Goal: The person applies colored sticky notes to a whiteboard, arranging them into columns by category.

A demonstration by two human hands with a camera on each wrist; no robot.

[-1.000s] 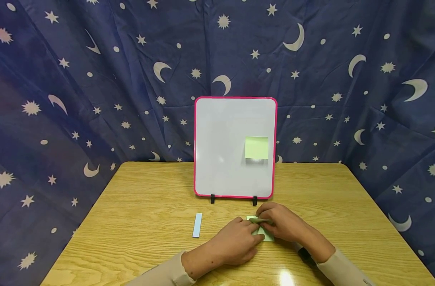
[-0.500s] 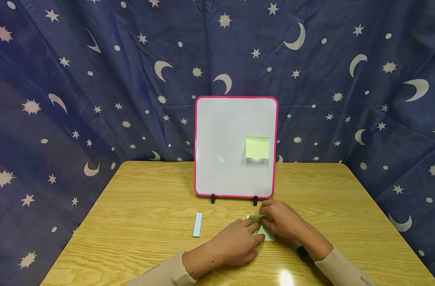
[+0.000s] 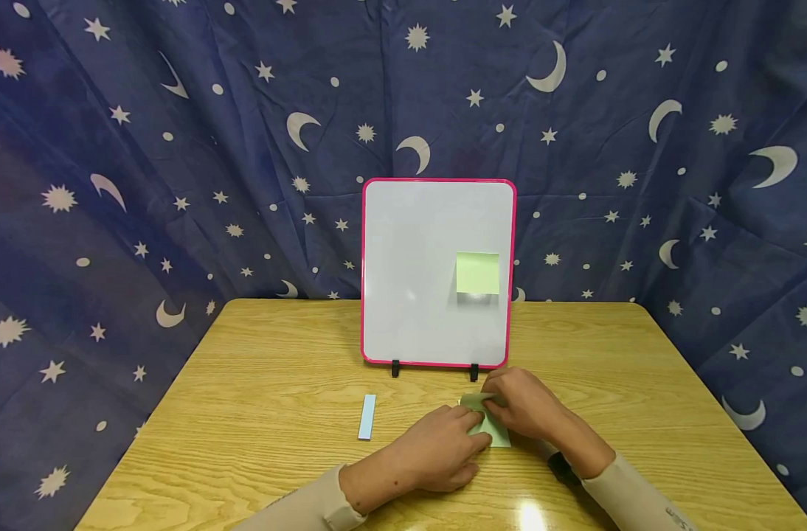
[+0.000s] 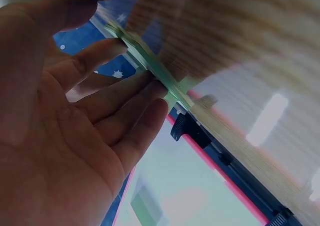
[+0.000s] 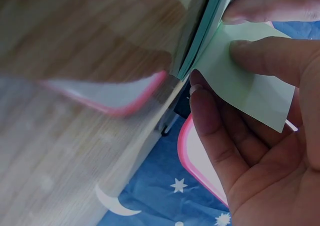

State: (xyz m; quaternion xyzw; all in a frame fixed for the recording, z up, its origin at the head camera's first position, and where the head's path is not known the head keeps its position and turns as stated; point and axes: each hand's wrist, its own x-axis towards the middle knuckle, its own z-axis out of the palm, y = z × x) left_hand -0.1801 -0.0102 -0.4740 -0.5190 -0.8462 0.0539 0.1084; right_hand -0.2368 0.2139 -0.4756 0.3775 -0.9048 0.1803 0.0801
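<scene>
The right hand (image 3: 524,405) pinches a lifted green sticky note (image 5: 255,90). The left hand (image 3: 438,451), fingers loosely extended, presses the pad (image 3: 499,439) against the tabletop (image 3: 277,398).

Wood-grained table (image 3: 277,383), light yellow-brown, its far corners rounded (a patch of glare (image 3: 531,515) shows nearer the viewer than the fingers). Directly on it: a green note pad (image 3: 500,439), under the fingers of the left hand (image 3: 437,451); a light blue strip (image 3: 366,417), left of those fingers and apart from them; and, beyond the fingers, two black feet (image 3: 395,369) bearing a pink-edged whiteboard (image 3: 410,265).
</scene>
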